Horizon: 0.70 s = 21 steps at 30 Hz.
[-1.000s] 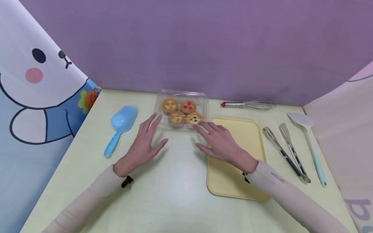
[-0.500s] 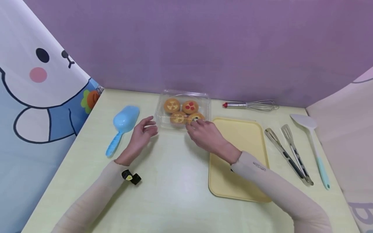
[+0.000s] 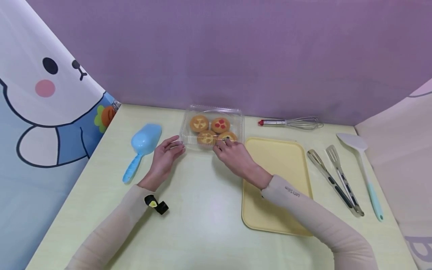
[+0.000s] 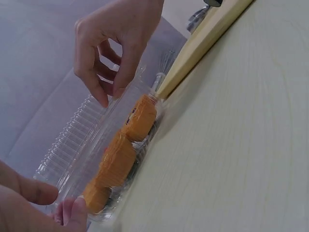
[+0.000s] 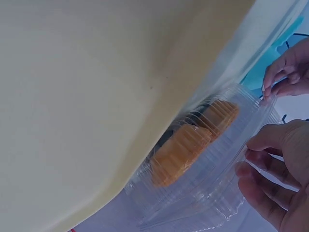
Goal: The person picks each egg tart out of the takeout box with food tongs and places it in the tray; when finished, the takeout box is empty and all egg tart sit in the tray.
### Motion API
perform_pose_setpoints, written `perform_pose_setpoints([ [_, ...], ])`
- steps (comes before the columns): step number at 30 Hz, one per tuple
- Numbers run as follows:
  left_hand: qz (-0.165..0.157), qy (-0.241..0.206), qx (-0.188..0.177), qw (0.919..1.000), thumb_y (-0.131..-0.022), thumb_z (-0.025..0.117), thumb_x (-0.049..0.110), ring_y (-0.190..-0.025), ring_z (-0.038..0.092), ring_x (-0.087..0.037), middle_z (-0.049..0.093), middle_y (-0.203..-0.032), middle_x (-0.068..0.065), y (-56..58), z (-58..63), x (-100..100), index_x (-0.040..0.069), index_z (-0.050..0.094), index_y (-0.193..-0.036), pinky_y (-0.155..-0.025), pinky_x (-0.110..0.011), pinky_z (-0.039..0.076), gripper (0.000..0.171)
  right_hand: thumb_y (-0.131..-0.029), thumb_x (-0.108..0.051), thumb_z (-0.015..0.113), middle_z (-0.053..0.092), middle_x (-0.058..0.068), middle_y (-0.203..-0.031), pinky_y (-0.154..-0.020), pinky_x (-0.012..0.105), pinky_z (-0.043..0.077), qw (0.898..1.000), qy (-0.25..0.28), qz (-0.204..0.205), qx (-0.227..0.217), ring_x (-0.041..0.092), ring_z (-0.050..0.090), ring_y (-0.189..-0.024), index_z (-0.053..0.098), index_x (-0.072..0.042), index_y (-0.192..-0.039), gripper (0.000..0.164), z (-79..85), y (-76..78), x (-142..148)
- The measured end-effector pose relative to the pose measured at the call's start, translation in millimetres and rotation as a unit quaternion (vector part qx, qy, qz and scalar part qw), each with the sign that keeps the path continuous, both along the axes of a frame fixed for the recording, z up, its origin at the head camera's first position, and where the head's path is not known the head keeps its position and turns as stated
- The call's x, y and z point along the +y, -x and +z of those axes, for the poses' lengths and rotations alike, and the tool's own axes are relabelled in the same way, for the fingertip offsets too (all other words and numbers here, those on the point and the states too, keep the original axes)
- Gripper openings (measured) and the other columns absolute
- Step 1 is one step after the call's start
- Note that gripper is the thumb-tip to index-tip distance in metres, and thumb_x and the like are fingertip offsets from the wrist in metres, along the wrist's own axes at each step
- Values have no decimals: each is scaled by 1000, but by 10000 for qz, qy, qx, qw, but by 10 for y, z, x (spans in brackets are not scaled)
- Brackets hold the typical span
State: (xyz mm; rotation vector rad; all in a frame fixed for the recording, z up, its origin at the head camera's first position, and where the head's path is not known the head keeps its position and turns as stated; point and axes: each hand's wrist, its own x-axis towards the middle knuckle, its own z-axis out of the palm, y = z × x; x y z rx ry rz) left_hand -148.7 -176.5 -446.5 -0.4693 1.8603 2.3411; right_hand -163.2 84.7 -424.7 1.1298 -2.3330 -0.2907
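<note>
A clear plastic clamshell container (image 3: 239,122) stands at the back of the table with several small round cakes (image 3: 199,123) inside, one topped with red pieces. Its lid is down over them. My right hand (image 3: 237,159) pinches the lid's front edge between thumb and bent fingertips, as the left wrist view also shows. At the front left corner, my left hand (image 3: 164,155) holds the container's rim with thumb and fingers (image 4: 77,212). The right fingers cover part of the front right cake in the head view.
Right of the container lies a yellow tray (image 3: 276,221), partly under my right forearm. Beyond it are a whisk (image 3: 297,122), metal tongs (image 3: 332,180) and a white turner (image 3: 362,168) with a mint handle. A blue scoop (image 3: 145,140) lies left of my left hand.
My right hand has moved left and its spread fingers have closed on the lid edge. My left hand's fingers have bent in at the container's left corner. The container has barely moved.
</note>
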Motion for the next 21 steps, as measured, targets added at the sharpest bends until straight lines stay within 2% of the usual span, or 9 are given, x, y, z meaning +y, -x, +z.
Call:
perform_pose_setpoints([
  [5, 119, -92, -91, 9998, -103, 59, 0, -101, 69, -6, 62, -117, -3, 40, -26, 7, 3, 44, -154, -100, -21, 58, 53, -90, 1, 71, 74, 3, -106, -52, 28, 58, 9999, 91, 20, 73, 20, 71, -86, 71, -11, -107, 21, -32, 7, -9],
  [10, 289, -190, -172, 9993, -101, 62, -1, -94, 72, -5, 68, -106, 3, 71, -27, 30, 3, 48, -151, -96, -20, 59, 52, -92, -2, 72, 74, 4, -113, -51, 27, 56, 9995, 190, 96, 246, 21, 73, -88, 71, -12, -109, 20, -58, 24, -24],
  [15, 362, -297, -117, 9988, -98, 61, -8, -86, 73, -5, 70, -95, 4, 109, -35, 16, 0, 50, -145, -89, -19, 61, 48, -93, -2, 71, 74, 5, -113, -50, 27, 56, 9991, 230, 119, 325, 22, 73, -88, 71, -12, -109, 19, -71, 32, -36],
  [21, 383, -401, -180, 9983, -97, 62, -10, -83, 72, -5, 67, -93, 5, 151, -47, -3, 2, 55, -135, -88, -19, 61, 40, -93, 0, 70, 73, 3, -110, -53, 26, 56, 9981, 278, 124, 530, 20, 73, -86, 71, -13, -106, 18, -90, 39, -39],
])
